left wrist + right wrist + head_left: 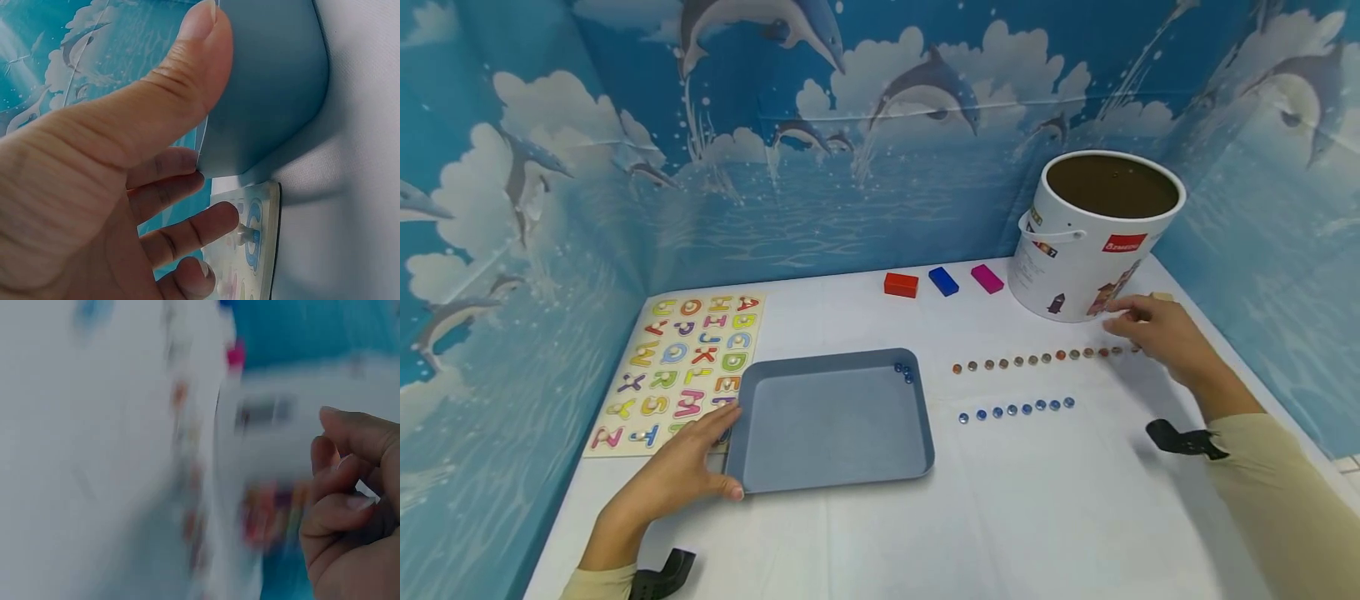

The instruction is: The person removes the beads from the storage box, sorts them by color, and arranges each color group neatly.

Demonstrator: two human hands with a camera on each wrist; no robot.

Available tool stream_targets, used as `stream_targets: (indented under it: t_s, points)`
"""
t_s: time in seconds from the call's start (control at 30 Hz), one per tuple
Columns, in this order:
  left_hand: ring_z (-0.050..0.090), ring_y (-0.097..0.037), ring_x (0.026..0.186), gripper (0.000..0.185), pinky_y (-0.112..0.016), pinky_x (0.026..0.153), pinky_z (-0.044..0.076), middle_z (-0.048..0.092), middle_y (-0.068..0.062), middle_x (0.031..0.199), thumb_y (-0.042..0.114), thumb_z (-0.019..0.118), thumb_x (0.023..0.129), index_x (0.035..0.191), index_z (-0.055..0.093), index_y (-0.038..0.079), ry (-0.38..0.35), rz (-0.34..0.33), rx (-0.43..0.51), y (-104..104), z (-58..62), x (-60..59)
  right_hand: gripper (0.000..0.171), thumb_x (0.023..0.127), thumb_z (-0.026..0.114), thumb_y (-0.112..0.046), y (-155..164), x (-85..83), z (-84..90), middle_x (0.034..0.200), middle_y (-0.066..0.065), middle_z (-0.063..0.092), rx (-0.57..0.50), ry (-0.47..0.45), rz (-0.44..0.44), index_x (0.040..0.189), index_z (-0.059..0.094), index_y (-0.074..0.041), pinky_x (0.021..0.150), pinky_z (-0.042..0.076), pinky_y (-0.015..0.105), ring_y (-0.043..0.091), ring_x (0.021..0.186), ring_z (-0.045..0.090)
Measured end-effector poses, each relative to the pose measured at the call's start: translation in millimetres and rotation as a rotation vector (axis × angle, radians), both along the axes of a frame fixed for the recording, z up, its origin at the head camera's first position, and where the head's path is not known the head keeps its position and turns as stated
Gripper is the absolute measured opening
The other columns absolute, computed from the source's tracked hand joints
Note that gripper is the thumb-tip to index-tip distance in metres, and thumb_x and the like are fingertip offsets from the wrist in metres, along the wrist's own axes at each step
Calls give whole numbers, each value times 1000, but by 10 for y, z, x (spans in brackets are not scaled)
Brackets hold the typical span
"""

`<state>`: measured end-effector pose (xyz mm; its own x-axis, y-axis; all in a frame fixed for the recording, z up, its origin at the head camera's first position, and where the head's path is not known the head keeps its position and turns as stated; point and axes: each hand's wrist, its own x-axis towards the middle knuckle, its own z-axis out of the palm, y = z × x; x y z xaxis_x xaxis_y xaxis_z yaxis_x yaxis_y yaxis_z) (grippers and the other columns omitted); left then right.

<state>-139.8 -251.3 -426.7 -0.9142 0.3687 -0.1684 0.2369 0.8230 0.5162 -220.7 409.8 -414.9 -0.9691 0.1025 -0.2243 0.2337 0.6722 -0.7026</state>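
Left hand (pixel 673 479) clamped its grip on the near-left corner of the grey tray (pixel 838 479), thumb on the rim, fingers beneath. Three blue beads (pixel 904 372) lay in the tray's far-right corner. Right hand (pixel 1157 333), fingers loosely curled and holding nothing, hovered over the brown bead row (pixel 1037 360) toward the table's far-right edge, beside the white bucket (pixel 1093 237).

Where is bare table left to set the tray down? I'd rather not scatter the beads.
Bare cloth lies in front of the tray and below the blue beads, between both hands. It is crowded by the brown beads, the bucket and the letter puzzle.
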Motion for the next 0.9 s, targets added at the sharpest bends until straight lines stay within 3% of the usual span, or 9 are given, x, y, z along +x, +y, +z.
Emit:
stream_targets:
  t_s: [0.13, 0.3, 0.43, 0.6, 0.7, 0.8, 0.9]
  points:
    - [36, -50, 144, 118, -68, 109, 35, 38, -23, 160, 51, 93, 60, 153, 42, -1, -2, 8, 4, -16, 4, 9, 50, 101, 65, -40, -939, -54, 194, 107, 21, 56, -219, 30, 68, 138, 58, -8, 63, 50, 33, 32, 85, 54]
    - [35, -50, 144, 118, -68, 109, 36, 37, -23, 160, 51, 93, 61, 153, 41, -1, -14, 8, 13, -12, -5, 8, 42, 102, 64, -26, -2082, 33, 223, 110, 18, 62, -565, -125, 108, 139, 56, -8, 64, 53, 22, 18, 73, 58]
    - [34, -51, 145, 118, -69, 109, 35, 36, -23, 161, 51, 93, 61, 154, 41, 0, -22, 8, 16, 4, -8, 3, 48, 102, 63, -18, -2593, 107, 171, 109, 23, 63, -663, -182, 105, 145, 50, -2, 66, 57, 20, 15, 69, 61]
    - [33, -51, 145, 118, -69, 110, 35, 35, -22, 161, 51, 93, 62, 155, 40, 1, -25, 13, 17, 8, -7, -4, 48, 102, 60, -14, -2672, 129, 122, 108, 25, 62, -637, -133, 93, 146, 47, 1, 69, 59, 22, 17, 73, 63]
    - [34, -50, 145, 117, -69, 110, 35, 36, -22, 161, 51, 93, 62, 155, 40, 1, -20, 12, 12, -6, -4, -6, 46, 103, 61, -17, -2579, 136, 116, 111, 25, 61, -533, -114, 107, 145, 50, -2, 71, 58, 23, 21, 78, 63]
    - [34, -50, 145, 117, -69, 110, 34, 36, -22, 161, 50, 93, 62, 154, 40, 1, -18, 12, 14, -26, -9, -9, 46, 101, 63, -21, -2443, 178, 105, 107, 18, 61, -365, -90, 197, 143, 53, -4, 70, 56, 26, 23, 78, 61]
    - [34, -50, 145, 116, -69, 110, 33, 36, -22, 161, 49, 92, 63, 155, 40, 0, -22, 10, 18, -35, -11, -9, 55, 97, 71, -28, -2320, 322, 90, 101, 9, 60, -188, -68, 340, 145, 53, -7, 66, 50, 28, 22, 78, 58]
